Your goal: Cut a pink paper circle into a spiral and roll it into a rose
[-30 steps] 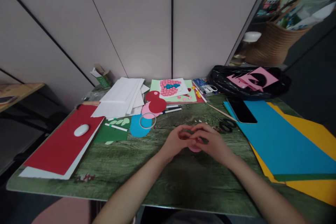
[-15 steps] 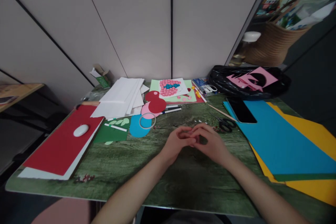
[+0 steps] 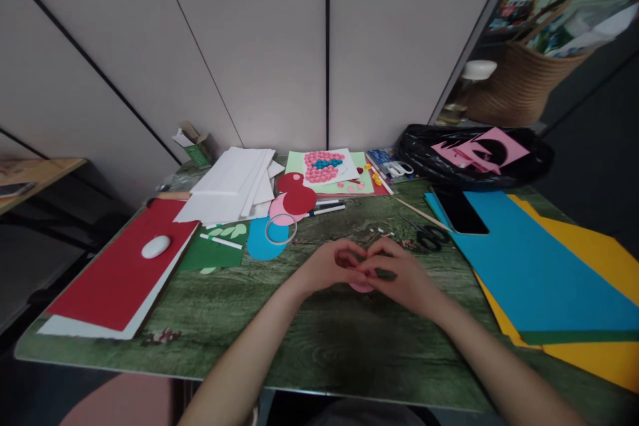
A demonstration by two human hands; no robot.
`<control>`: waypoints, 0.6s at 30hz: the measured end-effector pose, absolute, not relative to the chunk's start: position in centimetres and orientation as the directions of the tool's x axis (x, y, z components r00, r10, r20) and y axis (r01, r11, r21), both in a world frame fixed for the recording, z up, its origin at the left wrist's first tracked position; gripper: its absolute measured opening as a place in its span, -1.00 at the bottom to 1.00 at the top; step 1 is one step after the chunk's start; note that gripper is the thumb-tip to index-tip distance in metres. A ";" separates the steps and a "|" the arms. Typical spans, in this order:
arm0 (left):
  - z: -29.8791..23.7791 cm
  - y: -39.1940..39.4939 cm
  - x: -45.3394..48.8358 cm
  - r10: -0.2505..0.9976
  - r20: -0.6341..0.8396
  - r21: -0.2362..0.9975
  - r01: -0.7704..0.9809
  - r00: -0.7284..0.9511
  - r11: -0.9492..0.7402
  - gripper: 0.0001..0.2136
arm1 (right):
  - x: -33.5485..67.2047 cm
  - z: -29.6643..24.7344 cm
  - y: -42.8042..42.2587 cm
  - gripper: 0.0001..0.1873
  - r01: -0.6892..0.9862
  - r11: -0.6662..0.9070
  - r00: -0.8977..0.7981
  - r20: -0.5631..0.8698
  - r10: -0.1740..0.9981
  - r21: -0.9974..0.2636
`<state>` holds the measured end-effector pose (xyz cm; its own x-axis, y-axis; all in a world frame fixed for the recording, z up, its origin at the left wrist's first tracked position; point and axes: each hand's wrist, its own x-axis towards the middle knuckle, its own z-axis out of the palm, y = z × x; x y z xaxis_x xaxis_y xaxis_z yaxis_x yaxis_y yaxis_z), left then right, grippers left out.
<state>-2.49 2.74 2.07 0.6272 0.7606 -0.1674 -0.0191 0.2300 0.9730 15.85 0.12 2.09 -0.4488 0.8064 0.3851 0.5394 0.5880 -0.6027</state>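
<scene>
My left hand point(image 3: 329, 267) and my right hand point(image 3: 402, 276) meet above the middle of the table, fingers curled and fingertips pinched together. Between them they hold a small pink paper piece point(image 3: 360, 287); its rounded lower edge shows below the fingers and the rest is hidden. Black scissors point(image 3: 432, 237) lie just beyond my right hand. Past my left hand are a blue paper shape point(image 3: 259, 243) with a grey ring point(image 3: 280, 229) on it, and red paper circles point(image 3: 299, 200) over a pink one.
Left are red sheets point(image 3: 114, 273) with a white mouse point(image 3: 156, 247), and white papers point(image 3: 227, 176). A pink-and-blue dotted picture point(image 3: 323, 167) lies at the back. On the right are a phone point(image 3: 458, 210), blue sheets point(image 3: 539, 259) and a black bag point(image 3: 419, 156).
The pink paper piece has come into view below my fingers. My left hand has shifted slightly left, and both hands still meet at the fingertips.
</scene>
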 end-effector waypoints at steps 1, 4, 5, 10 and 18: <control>2.0 2.7 -2.4 0.774 -0.165 0.971 -0.037 0.611 0.236 -0.61 | 15.8 2.2 0.1 -0.91 0.540 0.588 -0.435 0.399 0.807 -0.602; 1.4 2.4 -1.7 0.821 -0.159 0.944 -0.160 0.549 0.289 -0.59 | 15.7 2.2 0.0 -0.92 0.564 0.582 -0.380 0.442 0.813 -0.586; 1.1 2.3 -1.4 0.831 -0.158 0.922 -0.221 0.534 0.317 -0.60 | 15.7 2.2 0.0 -0.92 0.577 0.575 -0.360 0.452 0.816 -0.580; 0.3 1.5 -0.1 0.856 -0.195 0.778 -0.455 0.480 0.432 -0.61 | 15.6 1.6 0.1 -0.93 0.618 0.545 -0.276 0.493 0.825 -0.566; 0.6 1.0 0.1 0.882 -0.191 0.735 -0.533 0.430 0.419 -0.58 | 15.3 1.0 0.3 -0.91 0.607 0.556 -0.260 0.519 0.814 -0.568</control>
